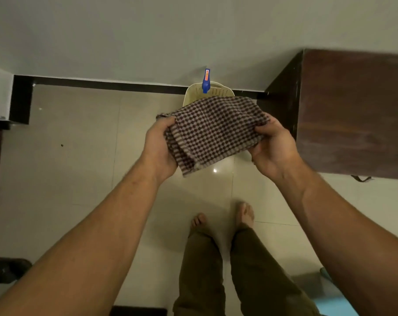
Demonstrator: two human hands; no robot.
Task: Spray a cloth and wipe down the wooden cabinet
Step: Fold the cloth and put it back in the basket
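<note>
Both hands up in front of the body, holding a brown-and-beige checked woven cloth (212,133) stretched between them above the floor. Left hand (158,151) closed on the cloth's left edge, thumb on top, fingers curled underneath with bunched folds in the palm. Right hand (276,147) closed on the right edge, fingers pinching the fabric from above, thumb side under. Cloth is folded over in layers, lower left corner hanging free just below the left hand.

Behind the cloth, on the floor against the wall: a cream perforated plastic basket (218,88), its front part hidden by the cloth. A blue spray bottle (206,82) with an orange label stands upright in it, nozzle top rising against the wall.

Dark brown wooden cabinet (355,115) to the right; its top surface fills the upper right, its left edge just beside the right hand, its near edge running out of frame to the right. Cabinet's dark side panel drops to the floor near the basket.

Glossy cream tiled floor (75,156) wide open to the left and centre. Black skirting strip (106,84) runs along the pale wall's base. Bare feet and olive trousers (216,270) below, well back from the basket. Dark objects at lower left edge, too cropped to tell.
</note>
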